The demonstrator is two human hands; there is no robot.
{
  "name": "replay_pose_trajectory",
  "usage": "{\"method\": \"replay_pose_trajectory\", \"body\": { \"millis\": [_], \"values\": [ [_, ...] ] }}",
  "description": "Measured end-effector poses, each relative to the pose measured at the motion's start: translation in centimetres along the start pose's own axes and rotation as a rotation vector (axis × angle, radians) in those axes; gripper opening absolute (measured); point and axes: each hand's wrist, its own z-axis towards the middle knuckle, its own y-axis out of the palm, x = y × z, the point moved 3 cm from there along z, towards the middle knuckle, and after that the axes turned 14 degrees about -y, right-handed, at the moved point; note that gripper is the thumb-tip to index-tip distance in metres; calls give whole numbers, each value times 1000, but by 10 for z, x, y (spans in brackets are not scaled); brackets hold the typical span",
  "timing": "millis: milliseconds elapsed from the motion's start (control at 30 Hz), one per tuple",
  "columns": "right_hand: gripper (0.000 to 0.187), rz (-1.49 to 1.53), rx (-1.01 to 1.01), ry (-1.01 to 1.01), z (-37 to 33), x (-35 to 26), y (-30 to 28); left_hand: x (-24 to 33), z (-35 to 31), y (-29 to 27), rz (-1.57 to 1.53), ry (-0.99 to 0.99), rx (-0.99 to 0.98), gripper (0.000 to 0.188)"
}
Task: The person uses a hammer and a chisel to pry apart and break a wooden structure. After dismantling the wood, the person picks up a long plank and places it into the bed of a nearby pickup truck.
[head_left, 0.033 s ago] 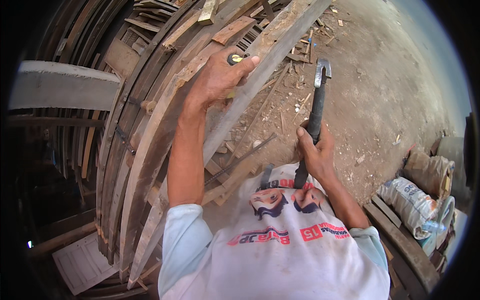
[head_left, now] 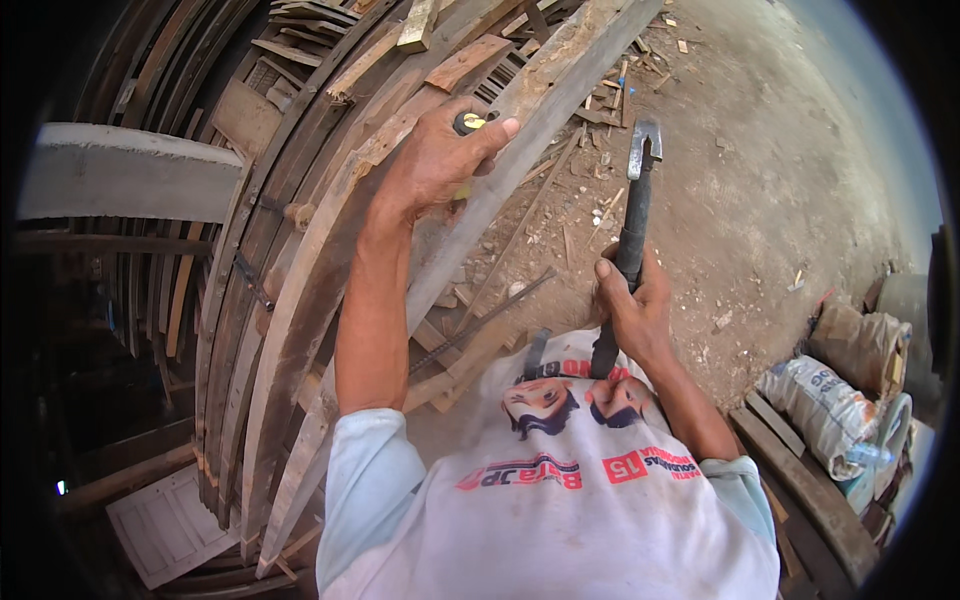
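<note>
Holding step, apparently: right hand [head_left: 637,303] grasps black-handled claw hammer [head_left: 633,220], head pointing away from shirt [head_left: 560,530]; left hand [head_left: 430,155] clasps black-and-yellow tool [head_left: 468,122], kind unclear, near grey plank [head_left: 545,140]. Next move likely calls for steady grip, hammer clear of plank.

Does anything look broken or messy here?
Yes: wood scraps lie scattered over the dirt ground, which looks messy. The grey board beside the left hand has a rough, ragged brown patch, odd against its smoother side.
</note>
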Motion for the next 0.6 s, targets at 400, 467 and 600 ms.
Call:
{"method": "replay_pose_trajectory", "body": {
  "millis": [400, 467, 600],
  "values": [
    [31, 215, -144, 20, -19, 13, -1, -71, -53, -2, -395, 503, 89, 25],
    [31, 172, -196, 25, -25, 13, 12, -76, -52, -4, -350, 481, 75, 27],
    [29, 23, -322, 96, -35, 2, 32, -65, -58, -1, -386, 438, 92, 30]
  ]
}}
